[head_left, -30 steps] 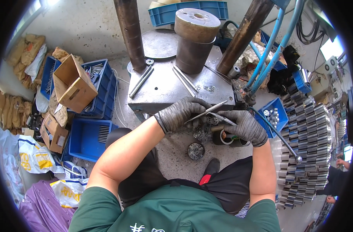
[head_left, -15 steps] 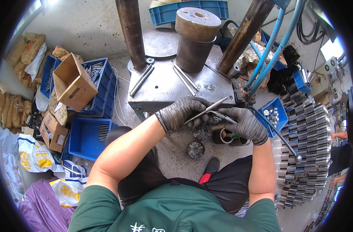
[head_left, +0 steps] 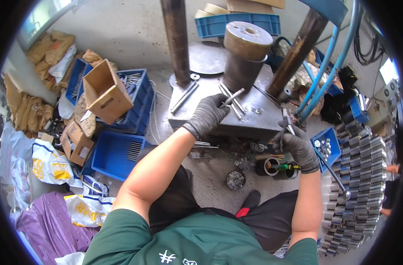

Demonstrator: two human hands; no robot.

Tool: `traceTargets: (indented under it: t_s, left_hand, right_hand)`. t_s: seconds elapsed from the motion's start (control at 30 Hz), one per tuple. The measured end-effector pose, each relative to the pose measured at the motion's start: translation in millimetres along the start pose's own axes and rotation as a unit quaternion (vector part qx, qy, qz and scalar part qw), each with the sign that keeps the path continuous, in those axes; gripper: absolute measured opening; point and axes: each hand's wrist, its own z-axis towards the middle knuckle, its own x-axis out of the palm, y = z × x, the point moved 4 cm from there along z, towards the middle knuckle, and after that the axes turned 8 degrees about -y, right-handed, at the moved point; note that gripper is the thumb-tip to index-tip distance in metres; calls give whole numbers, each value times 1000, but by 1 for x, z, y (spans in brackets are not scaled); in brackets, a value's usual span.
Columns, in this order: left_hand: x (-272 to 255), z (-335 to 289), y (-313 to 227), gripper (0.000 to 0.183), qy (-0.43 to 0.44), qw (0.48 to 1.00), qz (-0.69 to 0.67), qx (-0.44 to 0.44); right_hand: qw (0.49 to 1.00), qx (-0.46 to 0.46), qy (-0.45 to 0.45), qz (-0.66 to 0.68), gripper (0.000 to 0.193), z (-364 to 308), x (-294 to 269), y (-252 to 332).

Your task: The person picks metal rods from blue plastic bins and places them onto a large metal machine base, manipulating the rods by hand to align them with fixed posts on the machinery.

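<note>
Both of my hands wear grey gloves. My left hand (head_left: 210,114) is over the front of the steel press table, closed around a slim metal rod (head_left: 233,98) that points up and to the right. Just beyond it, more metal rods (head_left: 237,107) lie on the table by the thick steel cylinder (head_left: 242,66). Off the table's right front corner, my right hand (head_left: 301,148) grips another metal rod (head_left: 288,120), held nearly upright. Several small rings (head_left: 256,111) lie on the table between my hands.
Metal pillars (head_left: 175,42) flank the cylinder. A lever with a ball end (head_left: 346,194) slants out at right, beside stacked metal tubes (head_left: 358,176). Below are a pot of small rings (head_left: 235,180) and a green-handled tool (head_left: 284,167). Blue bins (head_left: 115,163) stand at left.
My hands have moved apart: the left up over the table with its rod, the right off to the right with the other. The whole view has shifted slightly.
</note>
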Motion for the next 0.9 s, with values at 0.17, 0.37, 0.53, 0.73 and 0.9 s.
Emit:
traceTargets:
  t_s: [0.17,0.37,0.53,0.73,0.9]
  left_hand:
    - [-69,12,9,29,-153,944,292,-1]
    - [-86,21,45,31,-76,915,383,-98]
    - [-96,7,37,36,-8,924,371,-91]
    - [-103,-14,63,41,14,928,356,-105]
    - [-144,-103,136,42,-129,974,-45,-179]
  right_hand:
    - [998,-23,-48,13,49,12,-31,-16]
    - [999,-38,-32,-10,47,12,-34,-22]
    - [998,-53,-21,28,40,13,-25,-13]
    - [996,-76,-41,7,30,13,-29,-14]
    - [997,-60,5,42,36,5,-25,-7]
